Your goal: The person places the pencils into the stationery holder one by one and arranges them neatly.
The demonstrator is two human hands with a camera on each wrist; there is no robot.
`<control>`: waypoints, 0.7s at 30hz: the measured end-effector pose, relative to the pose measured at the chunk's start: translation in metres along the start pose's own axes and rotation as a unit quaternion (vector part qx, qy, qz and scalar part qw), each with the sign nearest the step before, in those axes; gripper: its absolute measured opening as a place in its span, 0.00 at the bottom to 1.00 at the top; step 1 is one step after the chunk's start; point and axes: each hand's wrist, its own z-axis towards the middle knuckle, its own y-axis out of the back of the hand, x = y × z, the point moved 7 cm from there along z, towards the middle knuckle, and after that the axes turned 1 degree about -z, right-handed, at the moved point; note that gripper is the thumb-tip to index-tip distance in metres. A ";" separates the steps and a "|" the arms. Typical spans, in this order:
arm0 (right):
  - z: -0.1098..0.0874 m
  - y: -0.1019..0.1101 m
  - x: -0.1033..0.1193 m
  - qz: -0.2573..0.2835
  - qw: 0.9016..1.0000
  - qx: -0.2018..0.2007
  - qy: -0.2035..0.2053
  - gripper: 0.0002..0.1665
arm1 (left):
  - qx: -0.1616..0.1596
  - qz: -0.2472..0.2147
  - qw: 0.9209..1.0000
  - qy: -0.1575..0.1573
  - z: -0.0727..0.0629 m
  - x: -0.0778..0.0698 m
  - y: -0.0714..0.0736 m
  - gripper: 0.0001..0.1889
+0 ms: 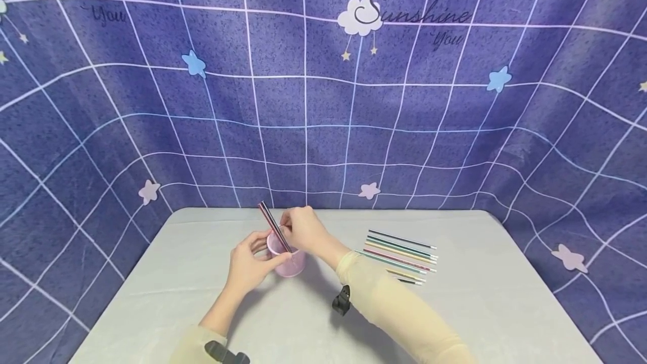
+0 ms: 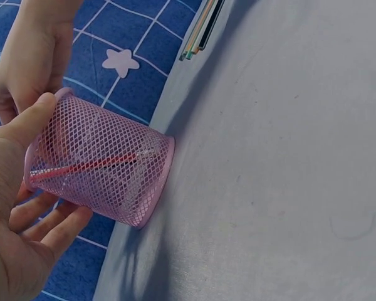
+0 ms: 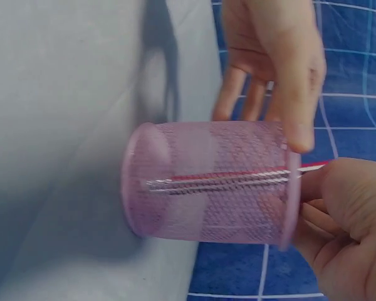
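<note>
A pink mesh pencil cup (image 1: 290,265) stands on the table, with red and dark striped pencils (image 1: 275,226) leaning out over its far left rim. My left hand (image 1: 249,263) grips the cup near the top, thumb on the near side and fingers around the left; the left wrist view shows this thumb at the rim. Across the rim, my right hand (image 1: 305,230) has its fingers curled close beside the pencils. In the right wrist view the pencils run behind this hand (image 3: 354,226); I cannot tell what its fingertips hold. Through the mesh (image 3: 238,219) the pencils' lower ends show.
Several loose pencils (image 1: 399,257) in different colours lie roughly side by side on the table, to the right of the cup and partly behind the right sleeve (image 1: 394,302). Behind the grey-white table (image 1: 480,296) hangs a blue grid-patterned curtain (image 1: 323,100).
</note>
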 end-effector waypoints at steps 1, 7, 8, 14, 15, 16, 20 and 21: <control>0.000 0.004 -0.001 0.008 1.000 -0.002 -0.002 0.02 | -0.001 0.000 1.000 0.001 0.000 0.000 0.000 0.35; -0.001 0.039 -0.012 0.010 0.999 -0.030 0.006 0.04 | -0.007 -0.008 1.000 0.006 0.000 0.000 -0.001 0.34; -0.003 0.045 -0.015 0.003 0.999 -0.037 0.010 0.05 | -0.005 -0.011 1.000 0.007 0.000 0.000 -0.002 0.34; -0.020 0.079 -0.046 -0.011 0.999 -0.050 0.001 0.13 | 0.001 -0.022 1.000 0.014 -0.001 0.001 -0.004 0.36; -0.025 0.082 -0.053 -0.008 0.999 -0.047 -0.005 0.14 | 0.000 -0.021 1.000 0.016 -0.001 0.002 -0.004 0.36; -0.029 0.085 -0.060 -0.009 0.999 -0.044 -0.010 0.14 | 0.000 -0.018 1.000 0.018 -0.001 0.003 -0.003 0.36; -0.049 0.096 -0.084 -0.018 0.999 -0.043 -0.005 0.09 | -0.001 -0.009 1.000 0.021 -0.001 0.004 -0.002 0.36; -0.054 0.098 -0.090 -0.025 0.999 -0.043 -0.003 0.08 | 0.000 -0.007 1.000 0.019 0.000 0.003 -0.001 0.36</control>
